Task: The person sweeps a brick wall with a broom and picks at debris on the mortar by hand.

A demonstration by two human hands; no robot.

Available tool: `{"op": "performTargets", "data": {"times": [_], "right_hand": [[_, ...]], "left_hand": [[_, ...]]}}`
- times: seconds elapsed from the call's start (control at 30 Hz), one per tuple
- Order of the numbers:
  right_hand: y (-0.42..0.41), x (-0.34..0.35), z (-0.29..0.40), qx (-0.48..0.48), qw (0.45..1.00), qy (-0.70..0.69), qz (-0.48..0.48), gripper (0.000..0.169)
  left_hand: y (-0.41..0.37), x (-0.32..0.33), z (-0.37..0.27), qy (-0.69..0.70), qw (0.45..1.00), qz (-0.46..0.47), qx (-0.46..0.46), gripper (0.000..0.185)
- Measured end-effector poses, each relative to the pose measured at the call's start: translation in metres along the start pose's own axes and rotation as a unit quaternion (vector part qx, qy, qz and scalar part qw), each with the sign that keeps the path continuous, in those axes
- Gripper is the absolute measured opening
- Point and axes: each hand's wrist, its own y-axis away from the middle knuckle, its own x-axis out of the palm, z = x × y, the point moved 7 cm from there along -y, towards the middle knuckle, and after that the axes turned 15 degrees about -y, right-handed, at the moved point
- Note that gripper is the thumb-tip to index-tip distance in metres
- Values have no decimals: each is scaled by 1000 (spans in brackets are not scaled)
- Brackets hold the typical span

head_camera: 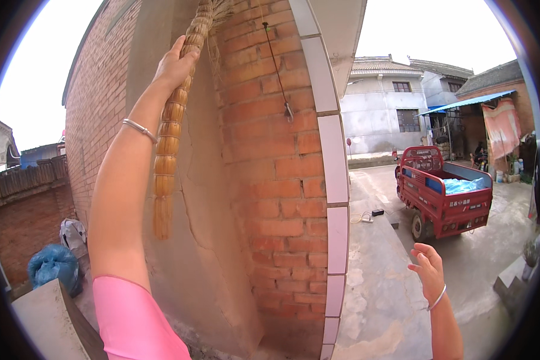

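Observation:
My left hand [176, 65] is raised at the upper left and grips the bound handle of a straw broom [167, 139]. The handle's lower end hangs down beside my forearm, and its fine bristles [221, 13] show at the top edge, partly cut off by the frame. Behind the broom stand a plastered wall face and a red brick wall [274, 153]. At the lower right my right hand [427, 270] is held in the air with nothing in it, its fingers apart and slightly bent.
A dark cord [275, 67] hangs down the brick wall, which ends in a white-tiled edge [334, 159]. A red cargo tricycle [445, 198] stands in the concrete yard. A power adapter [378, 212] lies on the ledge. Blue plastic bag [54, 267] and concrete slab [42, 310] sit lower left.

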Motion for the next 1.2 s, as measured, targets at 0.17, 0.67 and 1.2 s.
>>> {"op": "performTargets", "data": {"times": [0.17, 0.67, 1.2], "right_hand": [[23, -44, 8, -6, 997, 24, -77, 27], [28, -55, 5, 4, 991, 5, -133, 24], [39, -76, 0, 16, 982, -13, -189, 23]], "left_hand": [[-18, 33, 25, -195, 978, -22, -74, 64], [-92, 71, -1, -3, 993, -97, -64, 64], [-151, 78, -10, 66, 997, -19, -18, 64]]}}
